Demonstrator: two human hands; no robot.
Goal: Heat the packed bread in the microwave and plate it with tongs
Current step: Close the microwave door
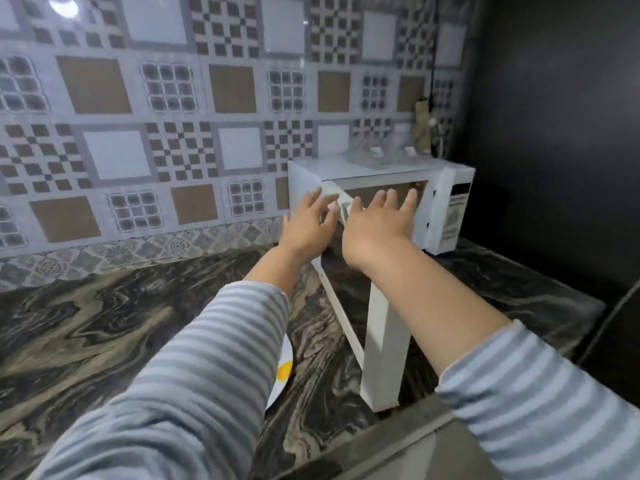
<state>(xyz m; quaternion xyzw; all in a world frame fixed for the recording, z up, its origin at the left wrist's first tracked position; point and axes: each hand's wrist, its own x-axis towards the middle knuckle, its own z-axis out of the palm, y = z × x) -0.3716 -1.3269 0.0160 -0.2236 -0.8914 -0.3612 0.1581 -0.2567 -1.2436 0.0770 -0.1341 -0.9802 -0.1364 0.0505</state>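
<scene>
While spread, both hands (346, 223) perhaps hold the bread pack (341, 209).

Open microwave door (377, 327) juts over the counter (104, 323); the cavity (381, 195) mouth seems passable.

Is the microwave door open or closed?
Open. The microwave has its door swung out toward the camera, and both hands, left hand and right hand, reach toward the opening.
</scene>
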